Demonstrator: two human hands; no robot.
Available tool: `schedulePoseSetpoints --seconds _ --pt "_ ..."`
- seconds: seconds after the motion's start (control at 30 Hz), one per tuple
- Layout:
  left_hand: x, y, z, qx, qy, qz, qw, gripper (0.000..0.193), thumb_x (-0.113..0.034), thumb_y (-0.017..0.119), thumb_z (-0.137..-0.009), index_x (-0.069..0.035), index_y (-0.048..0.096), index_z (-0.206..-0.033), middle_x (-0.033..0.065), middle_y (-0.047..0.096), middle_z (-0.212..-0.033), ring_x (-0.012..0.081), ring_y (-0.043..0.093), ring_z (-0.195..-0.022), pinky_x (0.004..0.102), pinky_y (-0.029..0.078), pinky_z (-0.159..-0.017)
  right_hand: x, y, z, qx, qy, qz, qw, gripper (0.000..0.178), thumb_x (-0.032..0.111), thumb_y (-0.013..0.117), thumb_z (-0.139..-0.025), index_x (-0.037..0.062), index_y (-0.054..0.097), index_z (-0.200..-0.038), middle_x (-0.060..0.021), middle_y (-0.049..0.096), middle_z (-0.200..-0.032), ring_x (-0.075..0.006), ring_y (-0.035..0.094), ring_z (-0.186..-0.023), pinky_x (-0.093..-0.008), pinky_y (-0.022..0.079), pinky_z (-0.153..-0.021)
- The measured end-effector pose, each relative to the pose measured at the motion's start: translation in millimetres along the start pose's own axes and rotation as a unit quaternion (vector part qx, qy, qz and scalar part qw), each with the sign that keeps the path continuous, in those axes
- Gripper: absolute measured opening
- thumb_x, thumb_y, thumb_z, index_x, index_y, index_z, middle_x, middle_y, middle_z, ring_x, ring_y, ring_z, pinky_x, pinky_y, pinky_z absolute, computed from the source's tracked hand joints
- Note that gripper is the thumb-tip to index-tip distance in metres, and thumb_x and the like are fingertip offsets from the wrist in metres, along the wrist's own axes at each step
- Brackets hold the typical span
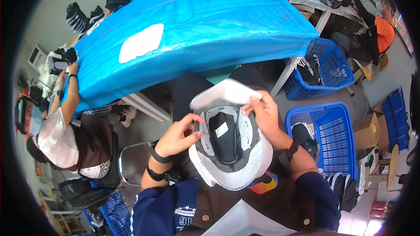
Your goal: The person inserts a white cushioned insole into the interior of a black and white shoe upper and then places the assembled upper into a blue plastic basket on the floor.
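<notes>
Left hand [177, 134] and right hand [264, 112] both grip a curved grey-and-white stitched fabric shoe upper [229, 146], its flat white insole [225, 92] raised.

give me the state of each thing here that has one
shoe upper: held up over the lap, inside facing the camera
white insole piece: pinched at the top of the upper
left hand: gripping the upper's left edge
right hand: holding the insole piece
blue basket: partly filled
blue table cover: spread flat
</notes>
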State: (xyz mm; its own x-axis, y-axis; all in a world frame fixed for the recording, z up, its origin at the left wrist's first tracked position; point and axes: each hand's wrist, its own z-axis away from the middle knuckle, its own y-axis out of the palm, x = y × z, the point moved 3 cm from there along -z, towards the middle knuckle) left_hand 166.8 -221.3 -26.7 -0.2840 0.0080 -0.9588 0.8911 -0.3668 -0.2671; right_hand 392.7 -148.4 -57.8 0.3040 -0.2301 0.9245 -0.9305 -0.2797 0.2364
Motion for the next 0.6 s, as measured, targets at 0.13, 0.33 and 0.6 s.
schedulePoseSetpoints --seconds 0.13,0.33,0.6 --pt "-14.8 -3.6 0.4 0.053 0.052 -0.117 0.99 0.015 -0.009 0.055 -0.075 -0.007 0.053 -0.089 0.0023 0.05 -0.062 0.0084 0.042 -0.051 0.0236 0.032 -0.047 -25.1 -23.7 -14.3 -0.201 0.026 -0.168 0.965 0.01 0.008 0.048 -0.086 0.0001 0.044 -0.091 -0.0139 0.057 -0.082 -0.016 0.058 -0.067 -0.0248 0.049 -0.062" --pt "-15.3 -2.1 4.6 0.055 0.158 -0.102 0.981 0.017 -0.002 0.056 -0.067 -0.003 0.057 -0.084 0.0077 0.058 -0.079 0.0199 0.054 -0.075 0.0278 0.042 -0.067 -59.1 -34.6 -17.6 -0.158 0.203 -0.258 0.931 0.029 0.015 0.049 -0.085 -0.0011 0.043 -0.108 -0.0147 0.055 -0.099 -0.024 0.055 -0.093 -0.0343 0.047 -0.078" --pt "-24.9 6.4 12.5 0.039 0.109 -0.134 0.984 0.006 -0.003 0.055 -0.065 -0.002 0.056 -0.071 0.0062 0.057 -0.067 0.0162 0.054 -0.061 0.0238 0.042 -0.053 -18.5 -14.0 -18.4 -0.056 0.259 -0.178 0.948 0.041 0.027 0.044 -0.089 0.0046 0.036 -0.122 -0.0102 0.051 -0.109 -0.0198 0.052 -0.099 -0.0339 0.043 -0.083"
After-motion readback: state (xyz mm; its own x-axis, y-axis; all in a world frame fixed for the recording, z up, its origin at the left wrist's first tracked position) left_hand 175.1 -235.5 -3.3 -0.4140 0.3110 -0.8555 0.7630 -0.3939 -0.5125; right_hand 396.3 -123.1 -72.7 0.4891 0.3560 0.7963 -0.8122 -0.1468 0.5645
